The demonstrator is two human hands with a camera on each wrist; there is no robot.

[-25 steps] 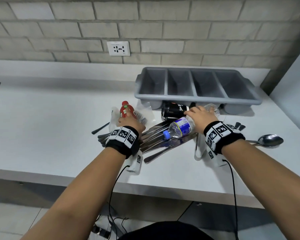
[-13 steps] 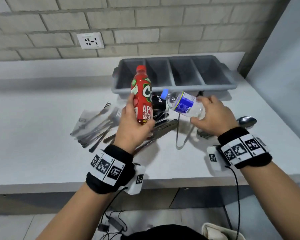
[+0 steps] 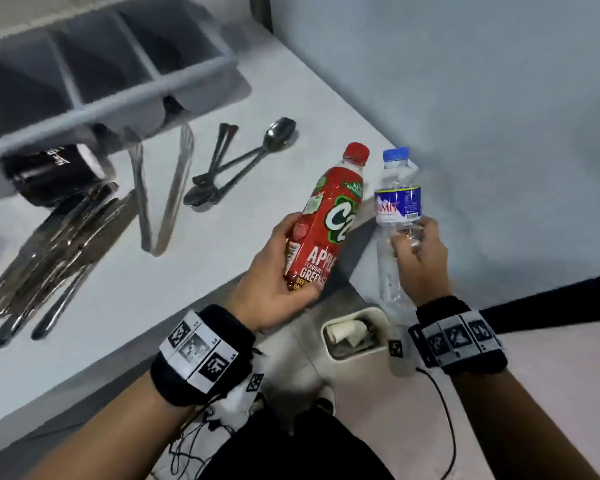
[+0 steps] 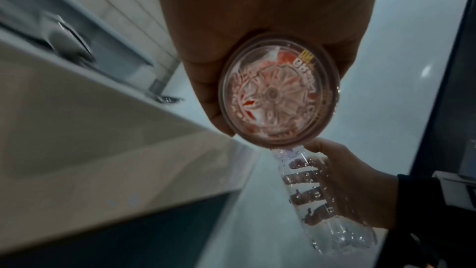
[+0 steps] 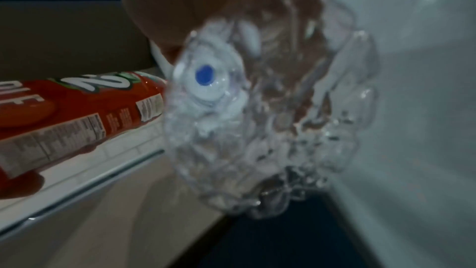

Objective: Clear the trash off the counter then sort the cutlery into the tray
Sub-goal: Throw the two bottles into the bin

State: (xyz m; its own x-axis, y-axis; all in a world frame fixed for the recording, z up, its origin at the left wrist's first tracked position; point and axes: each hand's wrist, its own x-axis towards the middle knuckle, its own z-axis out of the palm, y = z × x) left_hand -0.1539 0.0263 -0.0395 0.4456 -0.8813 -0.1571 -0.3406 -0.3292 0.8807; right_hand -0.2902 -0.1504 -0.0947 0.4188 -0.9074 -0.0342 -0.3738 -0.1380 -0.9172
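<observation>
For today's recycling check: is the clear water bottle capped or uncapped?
Capped. The water bottle, held in the right hand, has a blue cap on its neck.

The white surface (image 3: 194, 271) carries a grey plastic compartment tray (image 3: 94, 109), a black can lying on its side (image 3: 49, 174), steel tongs (image 3: 160, 195), dark metal spoons (image 3: 236, 164) and a heap of steel cutlery (image 3: 49, 258).

The head view is evenly and softly lit, though motion blur smears the tray (image 3: 111, 98) and the cutlery (image 3: 49, 244) at the worktop's left edge. Both wrist views are dim and grainy; the clear bottle (image 5: 270, 109) is rendered out of focus.
</observation>
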